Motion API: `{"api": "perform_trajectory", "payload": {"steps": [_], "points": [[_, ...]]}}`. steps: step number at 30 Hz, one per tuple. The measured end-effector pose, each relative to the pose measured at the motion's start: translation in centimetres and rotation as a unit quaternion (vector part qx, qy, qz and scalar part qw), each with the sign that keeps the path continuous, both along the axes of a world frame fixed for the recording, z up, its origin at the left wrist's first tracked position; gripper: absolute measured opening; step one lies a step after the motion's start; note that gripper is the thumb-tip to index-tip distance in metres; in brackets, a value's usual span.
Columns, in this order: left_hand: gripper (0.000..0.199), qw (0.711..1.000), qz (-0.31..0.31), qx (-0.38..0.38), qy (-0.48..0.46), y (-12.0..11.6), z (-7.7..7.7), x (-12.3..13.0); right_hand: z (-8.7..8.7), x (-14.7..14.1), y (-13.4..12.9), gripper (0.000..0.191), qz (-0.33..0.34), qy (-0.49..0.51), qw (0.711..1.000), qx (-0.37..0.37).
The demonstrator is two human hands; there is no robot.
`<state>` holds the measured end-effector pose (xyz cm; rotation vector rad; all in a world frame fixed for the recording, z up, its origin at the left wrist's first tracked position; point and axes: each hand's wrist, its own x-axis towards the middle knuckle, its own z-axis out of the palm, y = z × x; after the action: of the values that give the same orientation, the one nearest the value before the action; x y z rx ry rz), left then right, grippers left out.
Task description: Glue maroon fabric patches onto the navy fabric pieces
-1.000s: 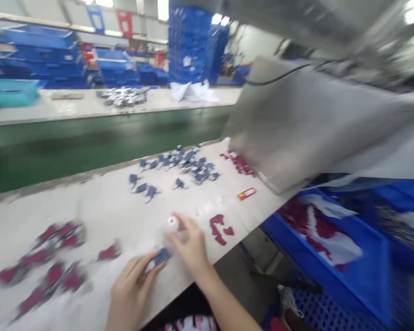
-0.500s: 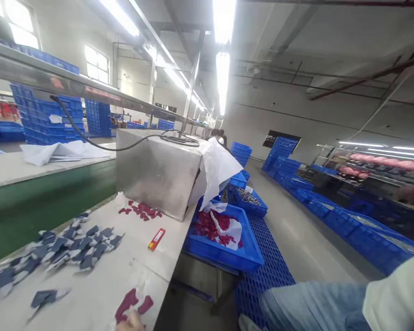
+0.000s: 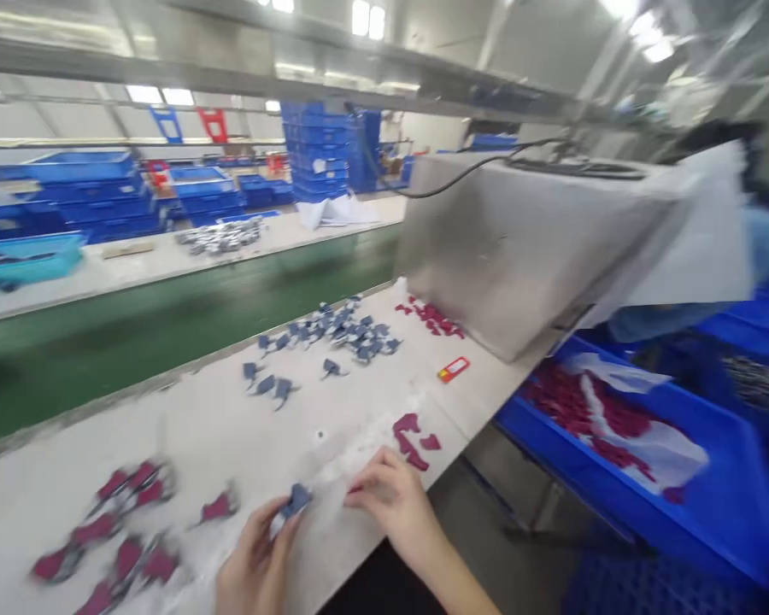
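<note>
My left hand is shut on a small blue-grey fabric piece at the bench's front edge. My right hand rests just right of it, fingertips drawn together near a pale translucent strip; whether they pinch it is unclear. Just above that hand lie dark red pieces. A heap of blue-grey pieces sits farther along the white bench. Red-and-grey pieces lie at lower left. A tiny white spot marks the surface.
A steel box with a black cable stands on the bench, with red scraps beside it. A red-and-yellow cutter lies nearby. A blue crate holds red pieces and white sheet. A green-sided bench and stacked blue crates stand behind.
My view swung right and back. The small white round object in my right hand a second ago no longer shows there. My hands have moved slightly apart.
</note>
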<state>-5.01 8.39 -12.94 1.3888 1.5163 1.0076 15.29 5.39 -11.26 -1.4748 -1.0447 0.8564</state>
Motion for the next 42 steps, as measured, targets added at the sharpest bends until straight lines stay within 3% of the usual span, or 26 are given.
{"api": "perform_trajectory", "payload": {"steps": [3, 7, 11, 20, 23, 27, 33, 42], "points": [[0.047, 0.996, -0.01, -0.055, -0.065, -0.3, 0.7, 0.7, -0.1, -0.1, -0.8, 0.025, 0.042, -0.038, 0.998, 0.002], [0.037, 0.986, 0.022, -0.09, -0.14, -0.9, 1.6, 1.8, -0.4, -0.8, -1.7, 0.032, 0.083, 0.012, 0.996, -0.013], [0.033, 0.972, 0.046, -0.129, -0.189, -1.6, 2.0, 2.4, -0.1, -1.5, -2.1, 0.025, 0.092, 0.024, 0.995, 0.01], [0.033, 0.971, 0.028, -0.136, -0.197, -2.0, 2.3, 2.5, -0.4, -2.4, -1.9, 0.018, 0.068, 0.027, 0.997, -0.007], [0.032, 0.974, 0.013, -0.128, -0.185, -2.1, 2.2, 2.4, -0.3, -2.4, -1.8, 0.011, 0.09, 0.01, 0.995, 0.03], [0.031, 0.975, 0.002, -0.117, -0.189, -2.2, 2.3, 2.2, -0.2, -2.6, -1.8, 0.019, 0.093, -0.021, 0.993, 0.072], [0.029, 0.979, -0.001, -0.109, -0.174, -2.3, 2.6, 2.1, 0.0, -2.8, -1.8, 0.008, 0.057, -0.06, 0.995, 0.049], [0.03, 0.963, 0.045, -0.141, -0.227, -2.2, 3.2, 2.5, 0.4, -3.6, -1.7, 0.014, 0.038, -0.143, 0.977, 0.153]]}}
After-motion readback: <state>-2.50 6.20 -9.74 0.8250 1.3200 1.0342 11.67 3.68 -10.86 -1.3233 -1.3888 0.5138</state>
